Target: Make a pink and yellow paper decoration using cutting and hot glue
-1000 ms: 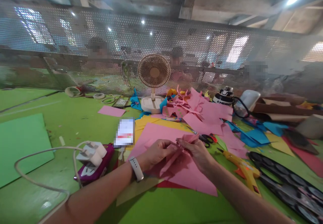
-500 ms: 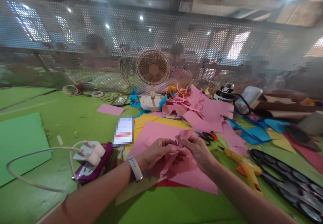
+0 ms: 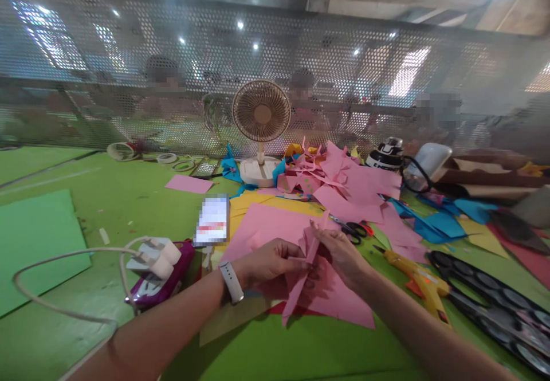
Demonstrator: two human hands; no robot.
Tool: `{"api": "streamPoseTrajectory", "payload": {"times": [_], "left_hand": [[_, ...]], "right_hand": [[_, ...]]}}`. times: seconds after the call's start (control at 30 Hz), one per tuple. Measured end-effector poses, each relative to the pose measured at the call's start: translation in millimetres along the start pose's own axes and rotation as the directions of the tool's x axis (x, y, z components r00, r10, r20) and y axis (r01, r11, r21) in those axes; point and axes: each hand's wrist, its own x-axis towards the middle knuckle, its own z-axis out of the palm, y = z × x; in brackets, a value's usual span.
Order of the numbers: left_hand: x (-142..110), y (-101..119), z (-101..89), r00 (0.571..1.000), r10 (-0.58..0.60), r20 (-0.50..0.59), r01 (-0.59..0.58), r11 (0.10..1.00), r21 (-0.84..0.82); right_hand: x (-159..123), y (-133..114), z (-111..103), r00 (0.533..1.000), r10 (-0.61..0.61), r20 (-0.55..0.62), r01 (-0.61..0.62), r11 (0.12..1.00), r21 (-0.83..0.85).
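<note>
Between my hands is a narrow folded piece of pink paper (image 3: 296, 292), slanting from upper right to lower left. My left hand (image 3: 272, 263), with a white band (image 3: 231, 282) on its wrist, pinches it near the middle. Higher up, my right hand (image 3: 341, 252) grips its upper part between thumb and fingers. Some fingertips of both hands are hidden behind the paper. Beneath lies a large pink sheet (image 3: 270, 220), on top of yellow sheets (image 3: 247, 203). Black-handled scissors (image 3: 354, 231) rest just beyond my right hand.
A yellow glue gun (image 3: 419, 281) and a black tray with round wells (image 3: 490, 306) lie at right. On the left are a phone (image 3: 212, 220), a purple power strip (image 3: 161, 283) with white plugs, and a green sheet (image 3: 40, 243). A fan (image 3: 261, 112) stands behind, beside heaped pink paper (image 3: 356, 186).
The folded pink paper has turned, its lower end now reaching further down over the sheet's edge. My right hand has shifted its grip slightly along it; the view has moved a little.
</note>
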Motion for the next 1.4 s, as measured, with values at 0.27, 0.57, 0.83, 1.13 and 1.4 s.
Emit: {"api": "streamPoseTrajectory", "payload": {"times": [0.27,0.57,0.83,1.13,1.4], "left_hand": [[1,11,1.9,0.978,0.056,-0.201,-0.093,0.979,-0.180],[2,14,-7.7,0.931,0.104,-0.349,-0.219,0.926,-0.307],[3,12,-3.1,0.945,0.142,-0.295,-0.246,0.903,-0.352],[4,10,1.3,0.915,0.142,-0.378,-0.299,0.868,-0.396],[9,7,-3.0,0.870,0.104,-0.482,-0.305,0.881,-0.361]], "right_hand": [[9,-16,-25,0.815,-0.469,-0.342,0.368,0.873,-0.320],[-6,-10,-11,0.670,-0.487,0.561,0.675,0.086,-0.733],[-4,-9,-15,0.768,-0.426,0.478,0.621,0.313,-0.719],[3,0,-11,0.862,-0.416,0.292,0.496,0.564,-0.661],[1,0,-7,0.892,-0.365,0.265,0.451,0.685,-0.572]]}}
